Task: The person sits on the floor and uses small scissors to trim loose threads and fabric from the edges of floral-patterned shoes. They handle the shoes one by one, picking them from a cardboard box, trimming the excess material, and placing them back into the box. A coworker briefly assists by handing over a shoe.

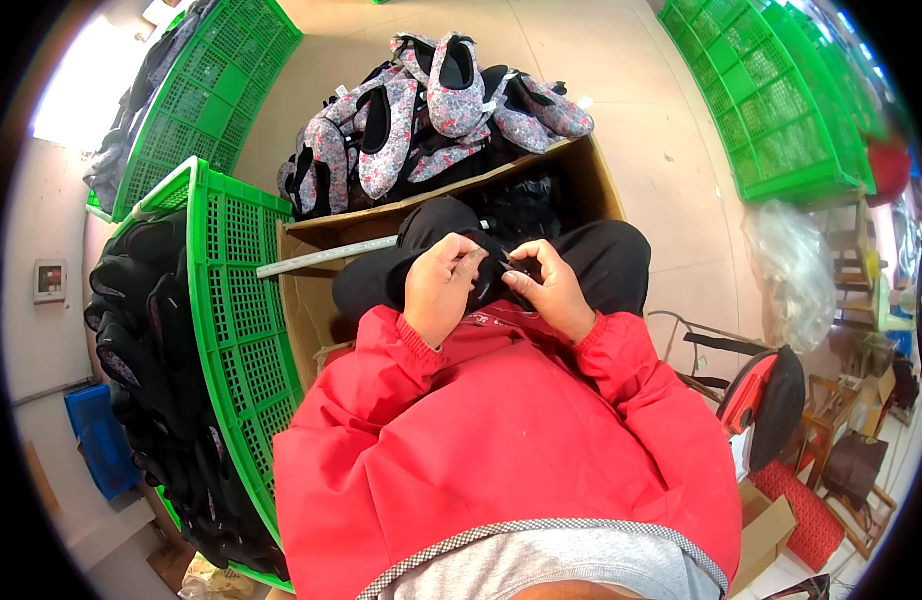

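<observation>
Close together over my lap, both hands are bent in at a piece of black fabric (487, 284), whose outline merges with my black trousers. My left hand (439, 292) pinches it between thumb and fingers. In the curled fingers of my right hand (551, 288) is a small dark pointed tool (511, 264), mostly covered, its tip toward the left hand. Just beyond my knees stands an open cardboard box (451, 192) with black items inside. Behind its far edge lies a heap of grey-and-red floral slippers (383, 140) with black linings.
A green mesh crate (243, 330) full of black slippers (146, 350) stands close on my left. More green crates (206, 90) are at the far left and far right (771, 100). A pale strip (326, 257) juts across the box. Clear plastic (796, 275) lies at right.
</observation>
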A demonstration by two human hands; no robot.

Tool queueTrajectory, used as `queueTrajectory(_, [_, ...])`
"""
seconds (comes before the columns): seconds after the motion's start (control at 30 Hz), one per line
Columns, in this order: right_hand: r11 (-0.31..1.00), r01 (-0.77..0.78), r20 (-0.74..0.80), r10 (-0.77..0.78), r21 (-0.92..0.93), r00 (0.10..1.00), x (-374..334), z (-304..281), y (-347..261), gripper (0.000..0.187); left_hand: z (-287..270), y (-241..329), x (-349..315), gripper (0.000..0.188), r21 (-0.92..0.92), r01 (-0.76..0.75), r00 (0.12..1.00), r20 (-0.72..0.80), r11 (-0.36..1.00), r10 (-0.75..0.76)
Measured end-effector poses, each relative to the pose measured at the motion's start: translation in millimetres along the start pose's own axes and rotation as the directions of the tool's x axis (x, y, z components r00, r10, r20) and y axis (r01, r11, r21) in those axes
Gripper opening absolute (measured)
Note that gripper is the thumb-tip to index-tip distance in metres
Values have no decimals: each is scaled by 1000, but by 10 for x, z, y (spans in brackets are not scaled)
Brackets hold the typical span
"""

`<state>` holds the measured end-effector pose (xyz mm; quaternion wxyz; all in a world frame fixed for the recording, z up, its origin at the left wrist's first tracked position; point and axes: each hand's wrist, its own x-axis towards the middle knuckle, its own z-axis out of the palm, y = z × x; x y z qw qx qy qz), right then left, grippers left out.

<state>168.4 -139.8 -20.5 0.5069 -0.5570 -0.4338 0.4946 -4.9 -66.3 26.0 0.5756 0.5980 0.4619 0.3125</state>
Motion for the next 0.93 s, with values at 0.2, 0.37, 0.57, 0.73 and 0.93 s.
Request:
queueTrajectory(0.2, [996, -77, 14, 78, -39, 997, 16, 18, 132, 51, -227, 254, -99, 7, 368, -73, 989, 143, 927, 21])
queueTrajectory(0.37, [994, -84, 13, 83, 76, 996, -7, 55, 103, 46, -205, 577, 222, 8, 641, -348, 897, 15, 684, 442])
queueTrajectory(0.57, [990, -113, -16, 115, 86, 993, -35, 71, 128, 42, -256, 131, 665, 23, 535, -396, 918, 222, 746, 328])
queueTrajectory(0.73, [991, -120, -21, 122, 58, 992, -48, 66, 58, 41, -215, 101, 594, 19, 480, -251, 936, 343, 841, 84])
queueTrajectory(0.93, [983, -143, 9, 143, 118, 990, -51, 72, 61, 39, -164, 85, 617, 19, 488, -162, 982, 165, 858, 91])
